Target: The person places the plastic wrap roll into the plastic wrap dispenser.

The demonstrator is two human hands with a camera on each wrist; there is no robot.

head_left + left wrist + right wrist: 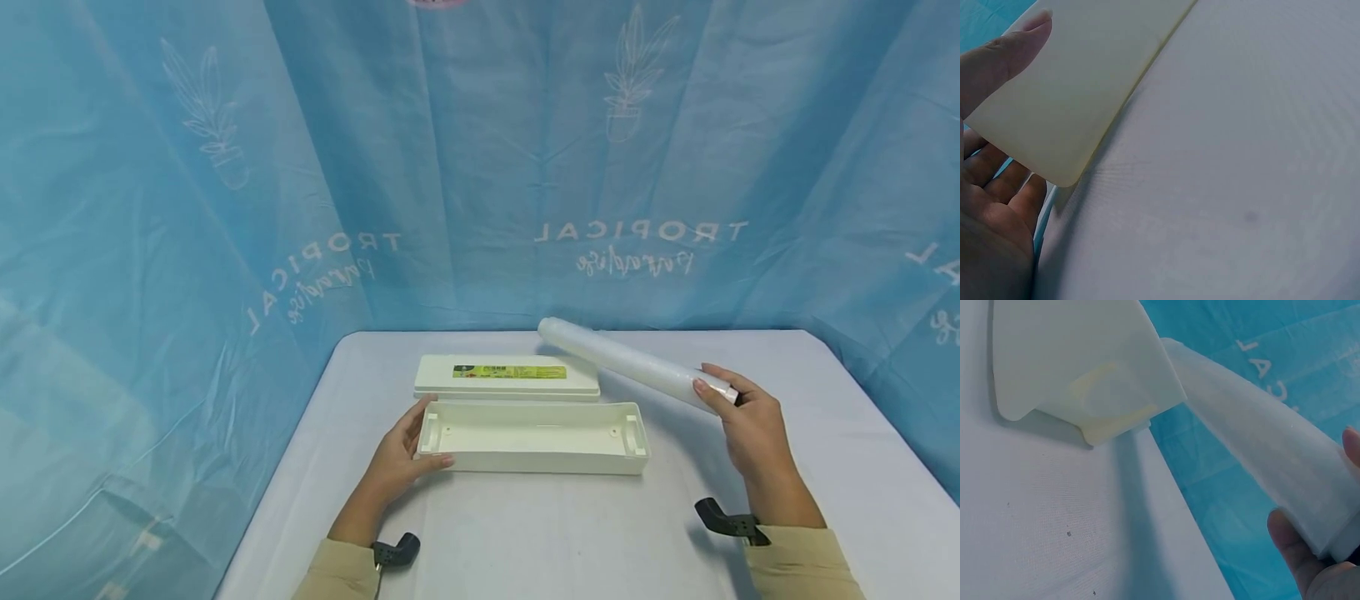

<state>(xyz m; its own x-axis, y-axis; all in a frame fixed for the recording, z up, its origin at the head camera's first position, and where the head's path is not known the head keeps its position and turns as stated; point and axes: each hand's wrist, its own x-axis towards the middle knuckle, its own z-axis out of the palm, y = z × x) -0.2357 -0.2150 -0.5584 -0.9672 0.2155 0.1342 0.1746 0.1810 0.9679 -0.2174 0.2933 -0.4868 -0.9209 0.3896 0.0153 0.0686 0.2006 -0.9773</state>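
The left hand (397, 450) grasps the left end of a long, open-topped, cream-white plastic box (532, 462), thumb at the front wall and the other fingers round the end and back; the box stands lengthwise on the white-covered table (555, 533); the right hand (753, 425) pinches the near end of a long white cylindrical roll of glossy film (630, 358) between thumb and fingers; the roll is held tilted above the table, right of the box, its far end pointing up and leftward; just behind the box lies a white rectangular plastic lid (435, 379) bearing a yellow-green label (510, 372); a blue printed fabric curtain (480, 167) hangs behind.
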